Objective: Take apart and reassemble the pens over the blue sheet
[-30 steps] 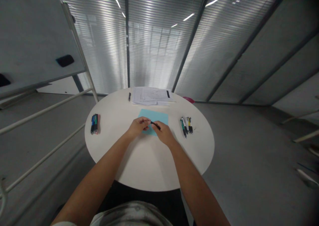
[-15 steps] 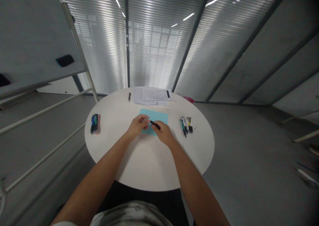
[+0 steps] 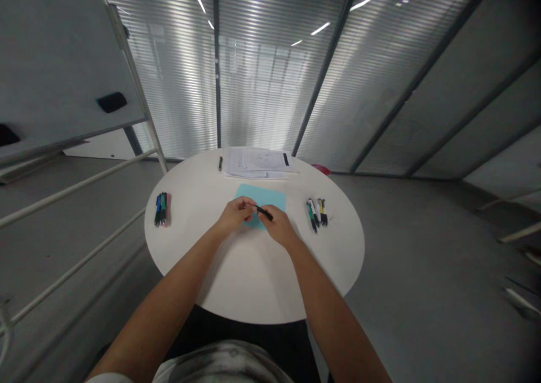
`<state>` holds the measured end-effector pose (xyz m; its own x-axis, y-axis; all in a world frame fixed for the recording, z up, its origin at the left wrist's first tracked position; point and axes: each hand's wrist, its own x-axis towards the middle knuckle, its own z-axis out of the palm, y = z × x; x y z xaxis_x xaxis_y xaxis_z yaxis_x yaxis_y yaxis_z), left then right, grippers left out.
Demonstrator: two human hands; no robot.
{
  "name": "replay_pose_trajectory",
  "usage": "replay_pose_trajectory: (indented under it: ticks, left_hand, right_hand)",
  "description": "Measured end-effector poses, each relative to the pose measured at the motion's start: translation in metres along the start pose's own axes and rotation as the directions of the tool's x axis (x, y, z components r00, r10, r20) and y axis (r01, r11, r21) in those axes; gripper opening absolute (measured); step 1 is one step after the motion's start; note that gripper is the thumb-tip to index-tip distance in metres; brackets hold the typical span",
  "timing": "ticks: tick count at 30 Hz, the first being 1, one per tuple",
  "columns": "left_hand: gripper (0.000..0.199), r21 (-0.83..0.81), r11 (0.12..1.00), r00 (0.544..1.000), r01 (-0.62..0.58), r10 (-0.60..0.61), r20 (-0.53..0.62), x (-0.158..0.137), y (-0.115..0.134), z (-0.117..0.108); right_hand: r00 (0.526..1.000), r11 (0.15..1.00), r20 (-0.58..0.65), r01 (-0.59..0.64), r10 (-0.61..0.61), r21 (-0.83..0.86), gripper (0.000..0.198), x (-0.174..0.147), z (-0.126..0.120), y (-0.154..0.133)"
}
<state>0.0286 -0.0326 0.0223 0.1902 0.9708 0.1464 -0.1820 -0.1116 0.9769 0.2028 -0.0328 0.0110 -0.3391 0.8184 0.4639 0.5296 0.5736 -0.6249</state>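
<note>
Over a light blue sheet (image 3: 270,194), both of my hands meet at a slim black pen (image 3: 264,212). My right hand (image 3: 279,225) is closed around the pen's lower end. The fingertips of my left hand (image 3: 235,214) are pinched together at its upper left end. Whether a separate small part sits between those fingertips is too small to tell. Part of the blue sheet is hidden beneath my hands.
On the white round table (image 3: 253,293), several pens (image 3: 316,213) lie at the right and a pen bundle (image 3: 160,209) at the left. Papers (image 3: 257,163) and a dark pen (image 3: 220,164) lie at the back. A whiteboard stand (image 3: 154,141) is on the left.
The fingers of my left hand have closed in, the raised index finger coming down toward the pen's end. My right hand keeps its hold on the pen.
</note>
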Motion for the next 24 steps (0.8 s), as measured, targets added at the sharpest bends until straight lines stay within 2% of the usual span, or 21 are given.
replay_pose_trajectory:
  ticks: [15, 17, 19, 21, 22, 24]
  left_hand:
    - [0.030, -0.038, 0.999, 1.000, 0.015, -0.014, 0.005, -0.002, 0.002, 0.002]
    - [0.031, -0.005, 1.000, 1.000, -0.001, 0.001, -0.001, -0.001, 0.002, -0.001]
    - [0.028, 0.127, 0.991, 0.998, -0.046, 0.050, -0.031, 0.000, 0.003, -0.009]
    - [0.024, 0.413, 0.902, 0.980, -0.126, 0.177, -0.087, 0.000, 0.004, -0.020]
    - [0.025, 0.572, 0.810, 0.969, -0.130, 0.225, -0.099, 0.000, 0.005, -0.025]
    - [0.032, 0.792, 0.606, 0.972, -0.076, 0.222, -0.077, -0.002, 0.006, -0.032]
  right_hand:
    - [1.000, 1.000, -0.002, -0.015, 0.015, 0.007, 0.018, -0.001, -0.002, -0.006]
    - [1.000, 1.000, -0.005, -0.015, 0.015, 0.002, 0.018, 0.000, -0.002, -0.006]
    - [1.000, 1.000, -0.016, -0.016, 0.016, -0.007, 0.018, 0.000, -0.001, -0.005]
    - [0.999, 1.000, -0.032, -0.023, 0.022, -0.019, 0.019, 0.000, -0.001, -0.003]
    - [0.999, 0.999, -0.039, -0.026, 0.025, -0.025, 0.020, 0.000, 0.000, -0.001]
    - [0.998, 0.999, -0.047, -0.032, 0.030, -0.035, 0.019, 0.000, 0.000, 0.001]
